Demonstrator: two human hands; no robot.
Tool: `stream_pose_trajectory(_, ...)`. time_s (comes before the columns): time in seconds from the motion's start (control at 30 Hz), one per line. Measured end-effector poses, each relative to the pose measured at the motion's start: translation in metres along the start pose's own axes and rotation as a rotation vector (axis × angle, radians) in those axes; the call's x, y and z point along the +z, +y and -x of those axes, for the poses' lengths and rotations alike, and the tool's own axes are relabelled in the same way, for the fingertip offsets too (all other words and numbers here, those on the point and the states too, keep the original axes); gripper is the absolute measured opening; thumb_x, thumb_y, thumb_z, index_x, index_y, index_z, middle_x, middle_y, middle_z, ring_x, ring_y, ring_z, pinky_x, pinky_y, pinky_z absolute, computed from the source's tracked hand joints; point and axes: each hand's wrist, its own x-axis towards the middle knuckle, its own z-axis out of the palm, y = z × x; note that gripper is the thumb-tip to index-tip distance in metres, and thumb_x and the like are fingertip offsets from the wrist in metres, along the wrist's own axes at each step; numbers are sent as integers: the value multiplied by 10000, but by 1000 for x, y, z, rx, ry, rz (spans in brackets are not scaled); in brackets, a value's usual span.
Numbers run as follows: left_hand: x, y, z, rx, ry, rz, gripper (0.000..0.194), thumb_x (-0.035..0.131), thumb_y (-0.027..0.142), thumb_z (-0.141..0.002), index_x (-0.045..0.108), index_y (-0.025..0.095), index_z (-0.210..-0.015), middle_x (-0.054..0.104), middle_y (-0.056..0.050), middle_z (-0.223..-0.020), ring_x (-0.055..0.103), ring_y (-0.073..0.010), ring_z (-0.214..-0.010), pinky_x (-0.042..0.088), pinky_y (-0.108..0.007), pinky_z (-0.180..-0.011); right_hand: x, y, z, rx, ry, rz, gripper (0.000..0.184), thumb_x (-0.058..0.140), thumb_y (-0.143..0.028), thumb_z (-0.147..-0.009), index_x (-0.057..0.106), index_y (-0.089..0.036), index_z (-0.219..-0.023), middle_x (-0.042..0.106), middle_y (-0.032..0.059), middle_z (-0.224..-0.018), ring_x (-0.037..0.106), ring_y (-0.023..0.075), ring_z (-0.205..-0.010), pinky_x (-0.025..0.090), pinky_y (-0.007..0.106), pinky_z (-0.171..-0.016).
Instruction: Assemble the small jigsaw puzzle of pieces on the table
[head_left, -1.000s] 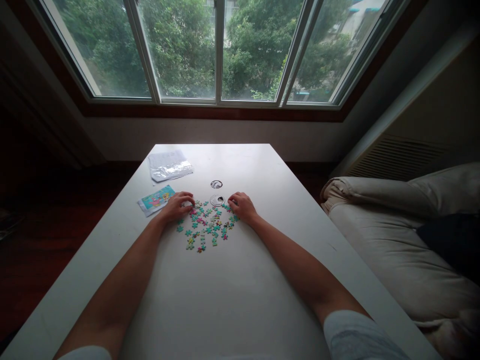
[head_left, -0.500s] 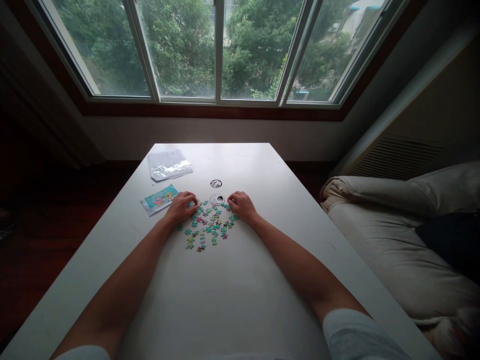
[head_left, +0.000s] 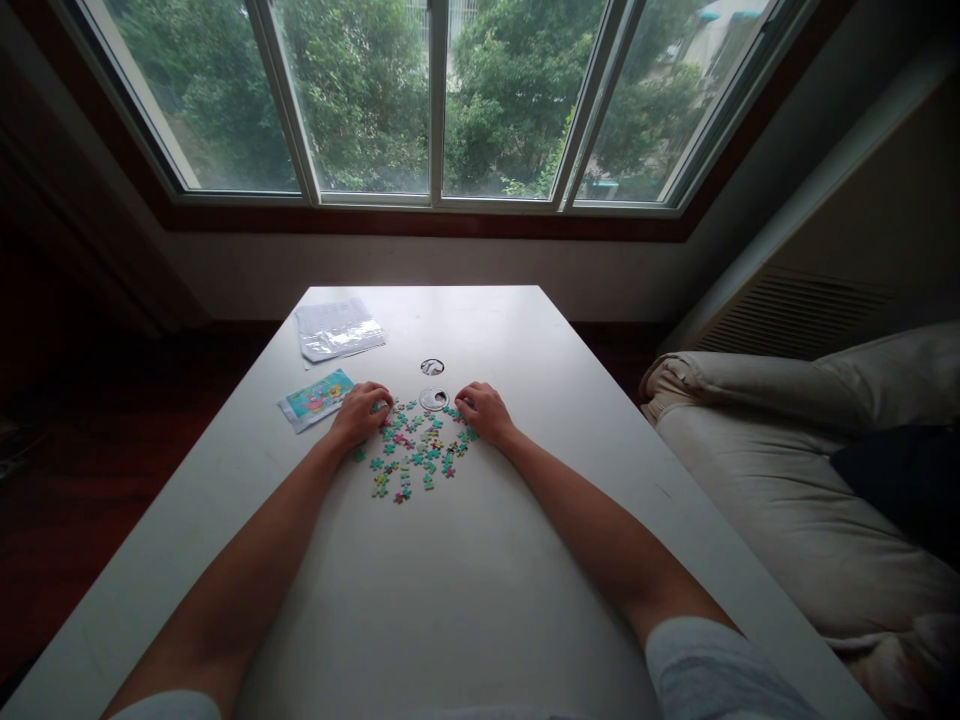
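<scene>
Many small puzzle pieces (head_left: 430, 454), mostly teal with pink and yellow bits, lie spread on the white table (head_left: 450, 590). At the left edge of the spread is my left hand (head_left: 363, 412), its fingers loosely curled with a gap between thumb and fingertips. A colourful picture card (head_left: 318, 397) lies against the back of that hand, partly covered by it. Across the pieces, my right hand (head_left: 484, 411) rests at their upper right, fingers bent and tips drawn together. Whatever may be between those tips is too small to make out.
Beyond the pieces lie two round discs, one clear-rimmed (head_left: 433, 399) and one dark-patterned (head_left: 432, 367). A clear plastic bag (head_left: 339, 329) sits at the far left of the table. A beige sofa (head_left: 750, 480) stands to the right, and a window (head_left: 435, 110) is ahead.
My left hand has shifted slightly left, and the picture card has slid a little left with it. My right hand stays in place.
</scene>
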Motion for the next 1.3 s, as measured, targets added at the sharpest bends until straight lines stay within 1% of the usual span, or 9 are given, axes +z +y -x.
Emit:
stream_pose_trajectory(0.1, -1, 0, 0, 12, -12, 19, 170, 580, 288, -862, 718, 257, -957, 663, -56, -1188, 563, -273, -1152, 410, -467, -1087, 0, 0, 0, -3, -2, 3, 137, 598, -274, -943, 726, -230, -917, 698, 59, -1007, 577, 220, -1024, 408, 353, -944)
stream_pose_trajectory(0.2, -4, -2, 0, 45, -48, 49, 203, 617, 256, -812, 720, 260, -988, 649, -49, -1243, 558, -266, -1180, 416, -448, -1094, 0, 0, 0, -2, -5, 3, 139, 599, -272, -942, 730, -229, -921, 699, 63, -1008, 578, 222, -1029, 408, 355, -944)
stream_pose_trajectory(0.3, -8, -5, 0, 80, -91, 76, 196, 636, 244, -786, 730, 263, -958, 646, -38, -1264, 565, -256, -1187, 428, -427, -1092, 1, 1, 0, 2, -4, 2, 142, 596, -270, -941, 732, -230, -927, 701, 64, -1019, 577, 224, -1032, 409, 360, -944)
stream_pose_trajectory(0.4, -9, -7, -1, 95, -107, 88, 147, 630, 277, -817, 733, 259, -921, 653, -39, -1248, 580, -250, -1172, 429, -426, -1093, 2, 3, -1, -4, -3, 0, 138, 599, -272, -938, 730, -229, -924, 700, 59, -1015, 579, 223, -1026, 412, 362, -943)
stream_pose_trajectory(0.53, -7, -7, -1, 93, -90, 88, 136, 619, 316, -857, 727, 256, -913, 657, -45, -1227, 593, -250, -1149, 427, -442, -1090, 4, 4, -1, -13, 5, -4, 132, 605, -279, -935, 725, -229, -919, 698, 54, -1003, 582, 224, -1017, 417, 361, -929)
stream_pose_trajectory(0.7, -4, -10, -1, 79, -62, 77, 132, 636, 353, -864, 720, 254, -891, 666, -46, -1212, 600, -255, -1131, 448, -442, -1063, 3, 4, -1, -19, 4, -3, 136, 599, -280, -939, 724, -231, -921, 697, 59, -1011, 579, 227, -1023, 416, 366, -936)
stream_pose_trajectory(0.93, -3, -12, -2, 40, 1, 41, 166, 573, 332, -897, 709, 237, -894, 677, -58, -1152, 601, -253, -1093, 465, -444, -1034, 2, 3, 0, -13, 3, -7, 138, 601, -279, -937, 728, -228, -921, 698, 60, -1009, 578, 227, -1025, 420, 369, -940)
stream_pose_trajectory(1.13, -4, -5, 0, 26, 19, -10, 175, 569, 324, -894, 715, 239, -941, 671, -66, -1155, 584, -267, -1113, 458, -472, -1051, 2, 3, 0, -16, 6, -4, 148, 593, -280, -941, 731, -229, -921, 699, 63, -1013, 580, 230, -1023, 418, 375, -941)
stream_pose_trajectory(1.3, -4, 9, 1, 60, -8, -48, 204, 561, 363, -924, 711, 254, -1009, 656, -63, -1214, 564, -273, -1167, 444, -481, -1080, 4, 5, -1, -16, 3, 0, 138, 600, -281, -939, 727, -231, -923, 696, 59, -1013, 579, 226, -1021, 419, 367, -938)
